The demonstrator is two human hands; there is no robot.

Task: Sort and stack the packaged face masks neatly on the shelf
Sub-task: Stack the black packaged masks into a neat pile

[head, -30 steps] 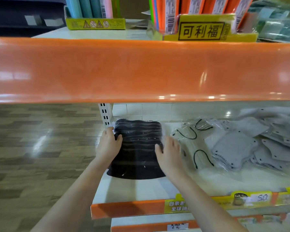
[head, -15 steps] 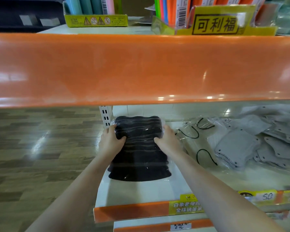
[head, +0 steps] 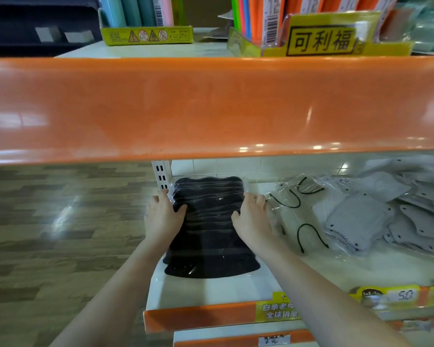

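Two forearms enter from the lower edge of the view — both bare from wrist to the frame edge, with no sleeve or cuff in sight. The left hand (head: 163,216) is ungloved; its fingers carry no ring and the wrist carries no watch or band. The right hand (head: 252,219) is likewise ungloved, with plain fingers and a plain wrist. Fingernails — where they show — are short and unpainted. No other part of the person appears.
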